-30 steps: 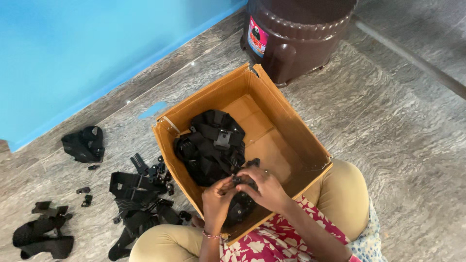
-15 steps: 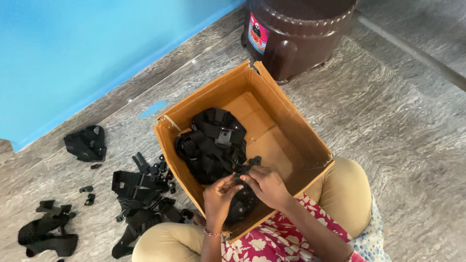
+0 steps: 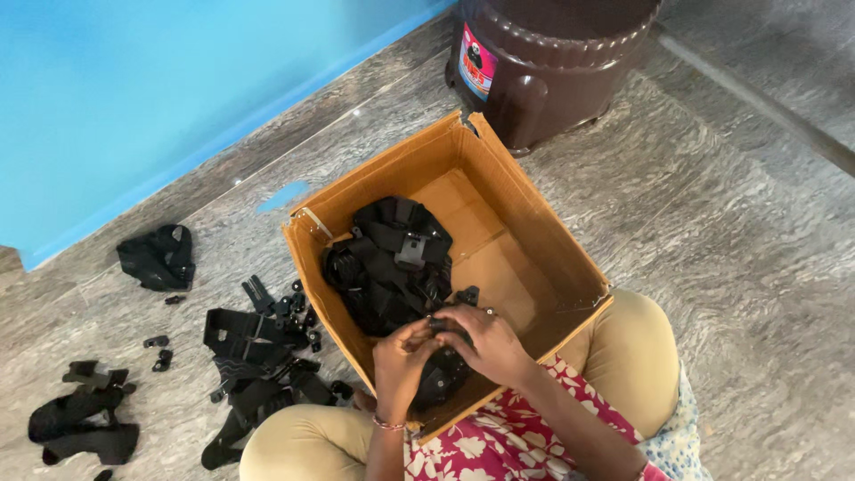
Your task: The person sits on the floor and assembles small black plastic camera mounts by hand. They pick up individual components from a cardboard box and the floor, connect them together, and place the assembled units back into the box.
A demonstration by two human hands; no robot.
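My left hand (image 3: 401, 361) and my right hand (image 3: 481, 343) meet over the near corner of an open cardboard box (image 3: 534, 232). Both pinch a small black plastic clip piece (image 3: 443, 331) attached to a black strap bundle (image 3: 438, 379) under the hands. A larger heap of black straps with a grey buckle (image 3: 392, 263) lies in the box just beyond my fingers. The part between my fingertips is mostly hidden.
Black strap assemblies (image 3: 254, 356) and small loose clips (image 3: 160, 352) lie on the grey stone floor left of the box, with more strap pieces (image 3: 80, 423) and a black pouch (image 3: 158, 258) farther left. A brown plastic stool (image 3: 543, 62) stands behind the box by a blue wall (image 3: 134, 98).
My fingers have closed in tighter on the small black piece. The view has shifted slightly; the box and straps stay where they were.
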